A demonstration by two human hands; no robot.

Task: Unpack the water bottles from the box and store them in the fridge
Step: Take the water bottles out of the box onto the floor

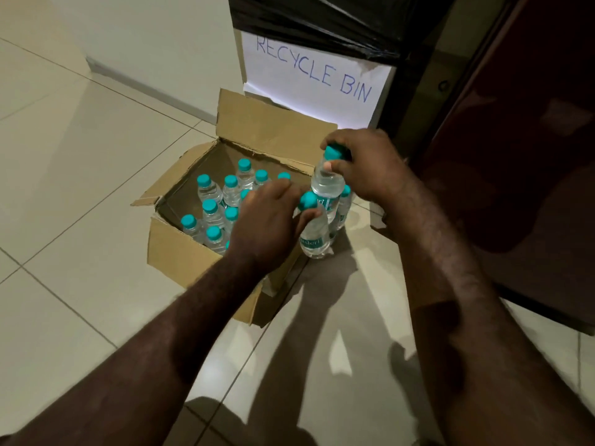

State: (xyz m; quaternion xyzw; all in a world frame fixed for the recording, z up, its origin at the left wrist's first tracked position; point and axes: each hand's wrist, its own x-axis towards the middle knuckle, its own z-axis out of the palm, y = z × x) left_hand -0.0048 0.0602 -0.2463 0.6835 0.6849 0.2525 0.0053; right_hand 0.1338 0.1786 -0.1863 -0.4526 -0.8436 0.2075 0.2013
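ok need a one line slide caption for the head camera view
Both hands, left hand and right hand, lift capped water bottles from an open cardboard box beside a recycle bin.

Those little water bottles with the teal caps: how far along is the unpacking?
Early to midway. The brown cardboard box is open, with part of its floor bare. The right hand grips one clear teal-capped bottle by its neck; the left hand closes on a second bottle. About ten capped bottles remain in the box. No fridge interior shows, so nothing looks stored.
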